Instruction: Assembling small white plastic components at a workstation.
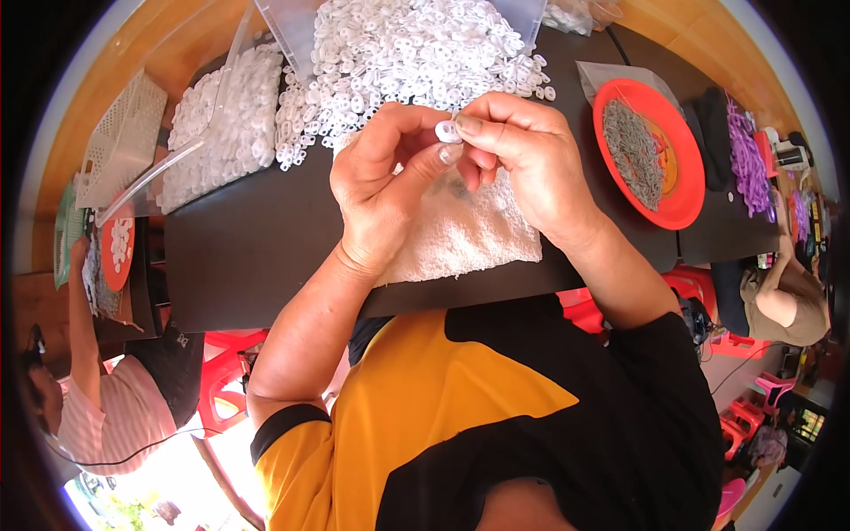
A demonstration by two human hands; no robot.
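Note:
In front of me, above a white towel [478, 234], both hands meet at a small white oval plastic piece [447, 132] with two holes. My left hand [379, 177] is closed, its thumb and forefinger at the piece's left and lower side. My right hand [529, 150] pinches the piece from the right with thumb and forefinger, the other fingers curled beneath. Just beyond my hands spreads a big heap of similar white pieces [416, 53], spilling out of a clear plastic bin [288, 40]. Whether anything else is between my fingers is hidden.
On the right, a red plate [691, 173] holds a pile of small grey metal parts [633, 150]. Purple strips [751, 168] lie farther right. A clear container of white pieces [226, 124] stands at left, near a white basket [124, 133]. People sit at both sides.

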